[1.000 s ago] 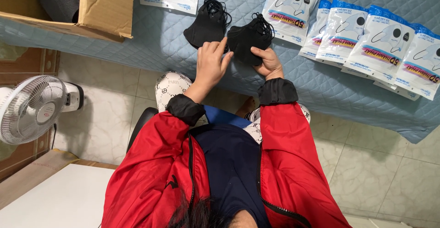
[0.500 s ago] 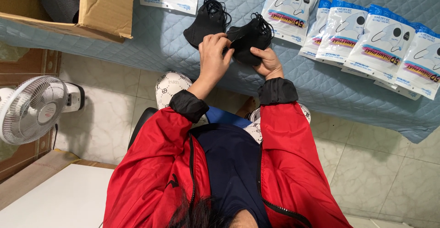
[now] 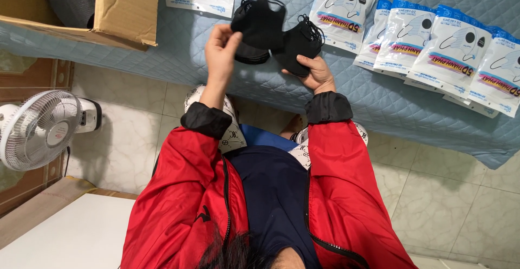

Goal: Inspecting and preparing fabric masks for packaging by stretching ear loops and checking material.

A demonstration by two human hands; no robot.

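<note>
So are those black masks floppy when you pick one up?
Probably yes. The black mask pinched in the left hand bends and its ear loops dangle, so it looks soft and light. The stack of masks under the right hand seems squashy and might slide apart if pushed.

Outer wear: red zip-front jacket [image 3: 179,204], worn open | Cuffs: black elastic band [image 3: 203,120] at each wrist | Zip: dark teeth along both front edges | Marking: small black logo on the chest panel (detail too small to make out) | Under layer: dark navy top [image 3: 273,193] | Hands: bare
</note>
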